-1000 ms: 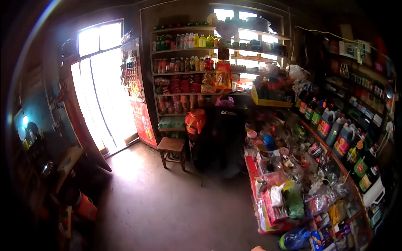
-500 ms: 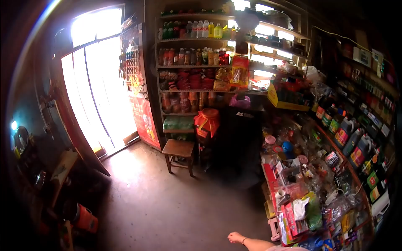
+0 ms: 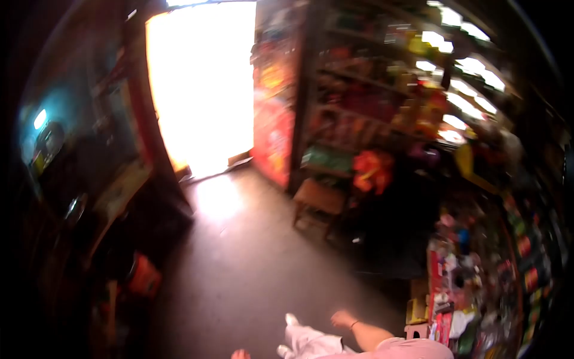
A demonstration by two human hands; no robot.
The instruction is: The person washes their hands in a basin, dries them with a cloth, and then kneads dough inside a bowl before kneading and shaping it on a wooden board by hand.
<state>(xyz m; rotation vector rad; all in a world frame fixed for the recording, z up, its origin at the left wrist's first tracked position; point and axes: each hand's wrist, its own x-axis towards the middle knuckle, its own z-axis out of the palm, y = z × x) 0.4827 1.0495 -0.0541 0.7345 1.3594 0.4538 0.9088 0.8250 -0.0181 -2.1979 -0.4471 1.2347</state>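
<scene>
My right hand (image 3: 343, 319) hangs low in front of my body, a thin band around its wrist and a pink sleeve above it. Motion smears its fingers, and no object shows in it. Beside it are my light trousers (image 3: 317, 340), and pale shoes (image 3: 291, 320) show over the floor. Only a small blurred part of my left hand (image 3: 241, 354) enters at the bottom edge, its fingers not readable. Neither hand touches any goods. Nearest to the right hand is a pale pink plastic stool (image 3: 417, 331) by the counter.
A bright open doorway (image 3: 203, 90) stands ahead on the left. Beyond the concrete floor (image 3: 251, 263) are a wooden stool (image 3: 321, 197) and shelves (image 3: 359, 78) of goods. A cluttered counter (image 3: 433, 269) runs along the right. An orange-red bucket (image 3: 144, 275) sits at left.
My view has swung left, so the doorway and shelves sit further right and the picture is blurred. My trousers, shoes and part of my left hand have come into view.
</scene>
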